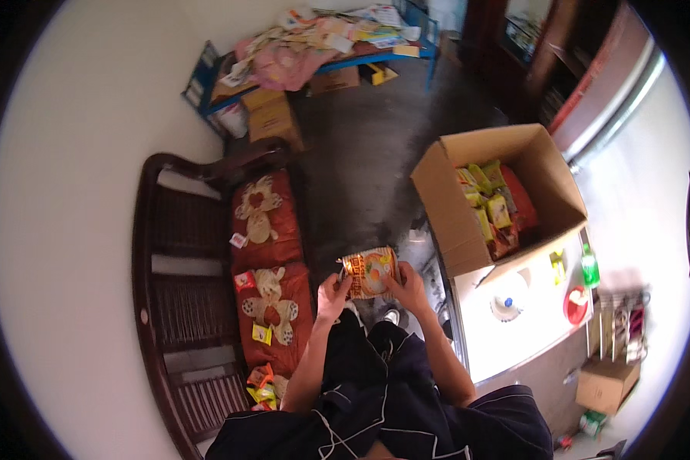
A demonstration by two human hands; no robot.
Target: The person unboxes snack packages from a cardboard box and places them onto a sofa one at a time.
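A snack packet (374, 272), orange and cream with printed writing and a food picture, is held out level in front of my body. My left hand (332, 295) grips its left edge between thumb and fingers. On its right edge, my right hand (409, 288) pinches it, thumb on the printed face. To the right, an open cardboard box (454, 213) stands on a white table (529, 339), with yellow snack packets (497, 210) and a red bag (517, 195) inside. Neither hand touches the box.
Left of me runs a dark wooden bench (149, 253) with red cushions (270, 236), where several small packets (261, 333) lie. A blue bed frame (374, 57) piled with papers is at the far end. A green bottle (590, 269) and red bowl (575, 307) stand on the table.
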